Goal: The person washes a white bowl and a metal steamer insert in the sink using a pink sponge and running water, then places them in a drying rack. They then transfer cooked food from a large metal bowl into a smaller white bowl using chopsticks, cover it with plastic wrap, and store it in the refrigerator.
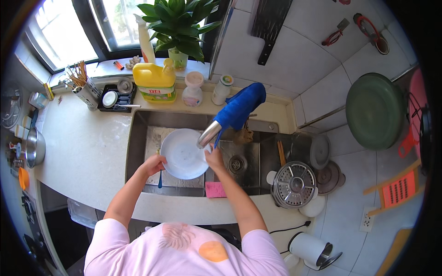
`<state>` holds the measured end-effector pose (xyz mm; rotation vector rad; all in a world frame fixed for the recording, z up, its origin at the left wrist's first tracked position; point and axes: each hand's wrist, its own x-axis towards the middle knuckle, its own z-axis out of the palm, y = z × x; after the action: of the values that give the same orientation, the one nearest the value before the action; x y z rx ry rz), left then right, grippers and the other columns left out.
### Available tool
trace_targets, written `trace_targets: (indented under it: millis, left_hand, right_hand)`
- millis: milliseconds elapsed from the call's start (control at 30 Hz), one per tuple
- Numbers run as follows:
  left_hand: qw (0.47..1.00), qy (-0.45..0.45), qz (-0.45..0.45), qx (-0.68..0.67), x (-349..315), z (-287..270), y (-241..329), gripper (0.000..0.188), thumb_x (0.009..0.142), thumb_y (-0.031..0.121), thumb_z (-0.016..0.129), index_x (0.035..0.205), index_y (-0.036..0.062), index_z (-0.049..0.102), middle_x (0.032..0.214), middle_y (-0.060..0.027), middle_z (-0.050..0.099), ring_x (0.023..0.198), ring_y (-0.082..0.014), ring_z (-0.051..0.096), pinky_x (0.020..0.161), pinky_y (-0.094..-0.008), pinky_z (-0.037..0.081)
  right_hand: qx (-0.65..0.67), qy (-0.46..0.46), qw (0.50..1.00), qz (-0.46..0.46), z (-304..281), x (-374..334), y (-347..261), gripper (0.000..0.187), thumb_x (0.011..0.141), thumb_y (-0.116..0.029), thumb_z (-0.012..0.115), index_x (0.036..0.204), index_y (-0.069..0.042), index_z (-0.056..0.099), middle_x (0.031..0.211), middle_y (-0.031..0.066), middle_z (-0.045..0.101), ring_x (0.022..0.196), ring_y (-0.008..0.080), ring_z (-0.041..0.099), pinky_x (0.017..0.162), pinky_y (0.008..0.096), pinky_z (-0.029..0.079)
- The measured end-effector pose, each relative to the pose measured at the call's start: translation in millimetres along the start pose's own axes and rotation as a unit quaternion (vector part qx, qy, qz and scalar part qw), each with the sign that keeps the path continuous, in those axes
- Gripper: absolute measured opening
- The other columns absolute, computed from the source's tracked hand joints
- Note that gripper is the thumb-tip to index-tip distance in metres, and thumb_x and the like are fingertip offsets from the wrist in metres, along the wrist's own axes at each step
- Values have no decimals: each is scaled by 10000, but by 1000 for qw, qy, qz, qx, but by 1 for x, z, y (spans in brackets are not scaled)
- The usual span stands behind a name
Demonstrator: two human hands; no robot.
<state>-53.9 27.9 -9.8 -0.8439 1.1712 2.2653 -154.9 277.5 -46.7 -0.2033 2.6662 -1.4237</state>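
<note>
A white round plate [184, 154] is held over the left part of the metal sink [138, 133], its inside facing up. My left hand [153, 164] is closed on the plate's left edge, and my right hand [214, 158] grips the right edge. Just above the plate's upper right hangs the metal faucet spout [209, 134], wrapped in a blue cloth [239, 108]. A blue-handled utensil [160, 179] shows below my left hand; whether the hand touches it I cannot tell. Near my right forearm, a pink sponge cloth [215, 189] lies on the sink's front edge.
Behind the sink stand a yellow jug [154, 83], two jars and a potted plant [177, 27]. A steamer pot [294, 184] sits right of the sink, near chopsticks [281, 152]. A white kettle [311, 248] stands at lower right; a metal bowl [35, 147] is far left.
</note>
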Motion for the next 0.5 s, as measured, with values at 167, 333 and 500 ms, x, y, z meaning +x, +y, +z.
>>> trace_targets:
  millis: [167, 333, 500]
  left_hand:
    - [986, 121, 49, 100, -18, -10, -3, 106, 637, -29, 520, 703, 34, 466, 567, -10, 404, 422, -90, 326, 400, -249, 258]
    - [931, 227, 115, 260, -20, 10, 8, 180, 696, 63, 570, 853, -19, 539, 677, -92, 555, 531, -182, 510, 482, -300, 396]
    - [790, 302, 256, 469, -8, 7, 12, 200, 720, 68, 546, 907, 6, 580, 883, -222, 592, 834, -361, 585, 712, -386, 450]
  right_hand:
    - [312, -113, 928, 166, 29, 8, -57, 156, 815, -139, 524, 898, -7, 504, 727, 111, 536, 635, 245, 539, 539, 325, 434]
    - [555, -274, 728, 295, 21, 16, -28, 135, 843, -147, 489, 872, -18, 521, 699, 77, 520, 607, 180, 523, 478, 271, 421]
    - [-257, 109, 933, -225, -71, 27, -7, 128, 801, -43, 495, 904, 8, 552, 791, 145, 563, 786, 244, 569, 664, 366, 461]
